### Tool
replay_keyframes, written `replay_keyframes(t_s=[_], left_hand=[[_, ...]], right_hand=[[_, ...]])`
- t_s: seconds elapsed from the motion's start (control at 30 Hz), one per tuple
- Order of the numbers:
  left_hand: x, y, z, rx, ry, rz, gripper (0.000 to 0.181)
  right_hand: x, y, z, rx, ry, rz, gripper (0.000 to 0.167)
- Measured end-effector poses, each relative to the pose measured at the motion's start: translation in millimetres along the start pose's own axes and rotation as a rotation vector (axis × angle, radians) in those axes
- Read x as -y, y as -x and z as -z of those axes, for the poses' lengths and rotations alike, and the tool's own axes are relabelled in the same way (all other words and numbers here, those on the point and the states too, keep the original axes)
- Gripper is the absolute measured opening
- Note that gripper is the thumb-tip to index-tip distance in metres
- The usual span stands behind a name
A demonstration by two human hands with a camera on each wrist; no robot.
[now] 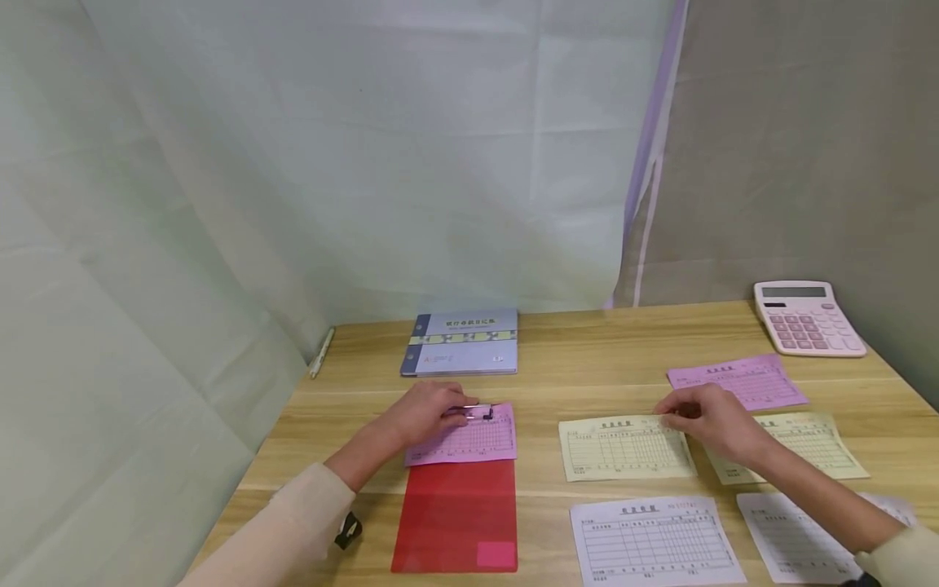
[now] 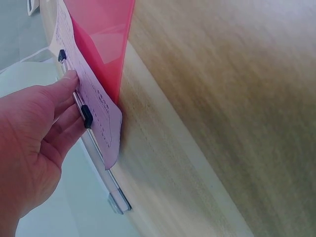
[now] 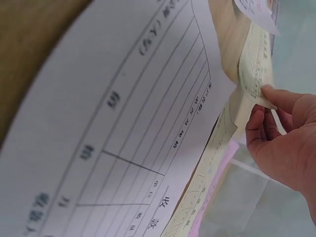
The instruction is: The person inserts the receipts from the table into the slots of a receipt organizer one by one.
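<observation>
My left hand (image 1: 425, 414) grips the metal clip (image 1: 480, 411) at the top of a red clipboard (image 1: 456, 514), over a pink slip (image 1: 469, 439). In the left wrist view the thumb of the left hand (image 2: 42, 126) lies on the clip (image 2: 79, 101). With thumb and fingers my right hand (image 1: 715, 420) pinches the top right corner of a yellow slip (image 1: 623, 450), which lies on the table; the right wrist view shows the right hand (image 3: 286, 128) at the corner of that slip (image 3: 256, 74).
Right of the clipboard lie a second yellow slip (image 1: 814, 444), white slips (image 1: 656, 542) and another pink slip (image 1: 756, 387). Farther back are a blue book (image 1: 465, 346), a pen (image 1: 322, 353) and a pink calculator (image 1: 807, 322). A black object (image 1: 349, 530) is near the left sleeve.
</observation>
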State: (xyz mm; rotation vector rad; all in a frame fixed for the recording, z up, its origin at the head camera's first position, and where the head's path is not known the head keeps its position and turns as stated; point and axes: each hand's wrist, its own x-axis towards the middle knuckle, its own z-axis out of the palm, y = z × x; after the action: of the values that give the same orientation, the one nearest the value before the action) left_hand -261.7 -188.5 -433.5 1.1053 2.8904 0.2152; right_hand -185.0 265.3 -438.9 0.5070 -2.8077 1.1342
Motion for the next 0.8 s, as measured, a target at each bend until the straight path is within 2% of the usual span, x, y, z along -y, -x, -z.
replay_keyframes(t_s=[0.3,0.5,0.63,0.8], left_hand=[[-0.7,1.1,0.3,0.001,0.003,0.015,0.034],[-0.8,1.9,0.3,0.001,-0.006,0.008,0.035],[-1.6,2.2,0.0,-0.002,-0.017,0.009,0.035],[-3.3,1.7,-1.3,0.003,-0.028,0.021,0.036]], right_hand=[[-3.4,-2.3,-2.8,0.004,0.018,-0.027,0.010],[-0.3,-8.2,-0.9,-0.025,0.034,-0.010,0.006],[4.9,-16.8,2.3,-0.037,0.003,0.025,0.006],[18.5,-27.7,4.8,0.000,-0.081,0.002,0.003]])
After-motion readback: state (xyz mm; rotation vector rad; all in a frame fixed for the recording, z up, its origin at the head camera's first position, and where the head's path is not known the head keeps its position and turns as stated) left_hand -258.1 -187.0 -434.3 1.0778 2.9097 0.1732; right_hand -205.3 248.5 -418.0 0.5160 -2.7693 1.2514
